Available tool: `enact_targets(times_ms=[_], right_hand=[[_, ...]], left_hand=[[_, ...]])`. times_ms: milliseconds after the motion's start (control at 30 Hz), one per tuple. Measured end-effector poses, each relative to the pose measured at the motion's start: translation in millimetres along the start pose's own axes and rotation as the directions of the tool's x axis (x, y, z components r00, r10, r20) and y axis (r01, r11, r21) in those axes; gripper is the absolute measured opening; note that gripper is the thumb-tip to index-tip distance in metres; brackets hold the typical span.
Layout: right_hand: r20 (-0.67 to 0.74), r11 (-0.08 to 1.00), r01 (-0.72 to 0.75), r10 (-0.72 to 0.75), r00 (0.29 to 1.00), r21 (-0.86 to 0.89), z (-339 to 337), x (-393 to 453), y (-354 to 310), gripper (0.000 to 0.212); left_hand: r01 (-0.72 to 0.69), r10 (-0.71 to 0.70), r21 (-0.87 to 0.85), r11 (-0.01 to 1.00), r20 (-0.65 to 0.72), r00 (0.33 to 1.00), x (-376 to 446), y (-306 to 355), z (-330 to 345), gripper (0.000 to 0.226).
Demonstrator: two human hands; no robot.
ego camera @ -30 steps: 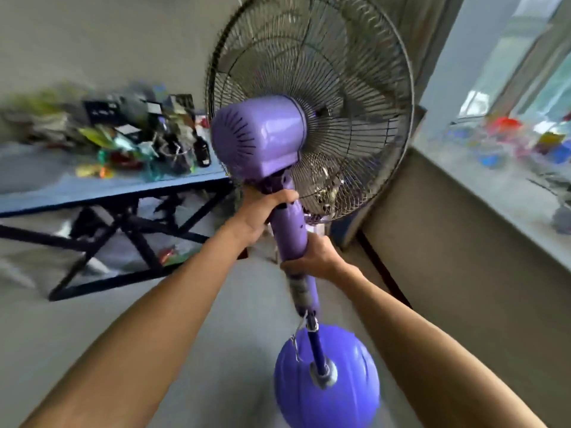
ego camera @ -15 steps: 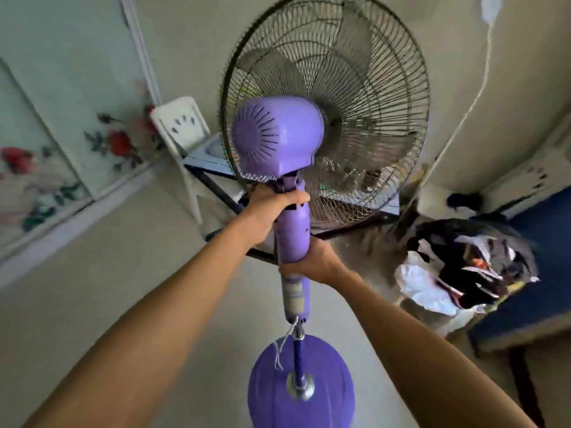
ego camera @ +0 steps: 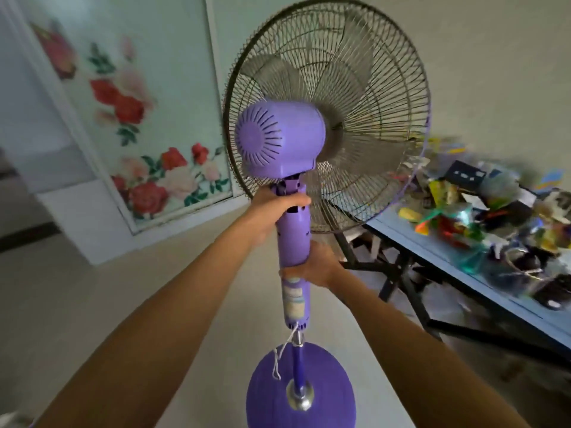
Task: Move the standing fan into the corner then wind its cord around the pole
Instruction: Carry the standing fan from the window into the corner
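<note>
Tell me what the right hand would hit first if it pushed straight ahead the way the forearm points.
The right hand is already wrapped on the fan's purple column, so that blocks it at once. Past the column, the line seems to run toward the wire grille, though depth is hard to judge.

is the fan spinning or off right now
Off, it seems: the blades behind the wire grille show as separate, sharp shapes, not a blur. Both hands grip the purple column, left hand above right hand.

Both hands around purple fan column; table clutter apparently blurred.
</note>
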State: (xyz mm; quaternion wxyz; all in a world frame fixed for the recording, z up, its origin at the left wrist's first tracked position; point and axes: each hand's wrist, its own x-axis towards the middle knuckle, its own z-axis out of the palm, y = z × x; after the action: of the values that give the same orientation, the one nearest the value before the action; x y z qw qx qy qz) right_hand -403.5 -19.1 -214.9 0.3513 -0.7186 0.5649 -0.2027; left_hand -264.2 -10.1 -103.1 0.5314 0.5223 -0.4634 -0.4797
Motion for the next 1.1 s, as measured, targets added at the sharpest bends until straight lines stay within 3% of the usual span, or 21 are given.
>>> enact_targets(times_ms=[200,267,467,733,1100], right_hand=[[0.161,0.999,0.052,-0.049,0.986,-0.015,55,125,-50,0.059],[0.186,0.997,0.064,-0.057,0.981,-0.033,75,171,-69,0.062],[0.2,0.994,0.091,-0.077,0.977,-0.062,113,299,-125,0.043],[0.231,0.992,0.12,-0.106,0.967,-0.044,128,448,-167,0.045],[0.235,0.996,0.061,-0.074,0.969,0.063,106,689,-175,0.042]], left_hand=[[-0.017,0.007,-0.087,0.996,-0.121,0.993,95,-19,-100,0.02],[-0.02,0.004,-0.11,0.994,-0.144,0.99,134,-26,-135,0.021],[-0.018,-0.013,-0.164,0.986,-0.187,0.982,252,-28,-225,0.016],[-0.033,0.008,-0.16,0.987,-0.159,0.987,394,-17,-288,0.022],[-0.023,0.015,-0.061,0.998,-0.12,0.993,637,-10,-313,0.031]])
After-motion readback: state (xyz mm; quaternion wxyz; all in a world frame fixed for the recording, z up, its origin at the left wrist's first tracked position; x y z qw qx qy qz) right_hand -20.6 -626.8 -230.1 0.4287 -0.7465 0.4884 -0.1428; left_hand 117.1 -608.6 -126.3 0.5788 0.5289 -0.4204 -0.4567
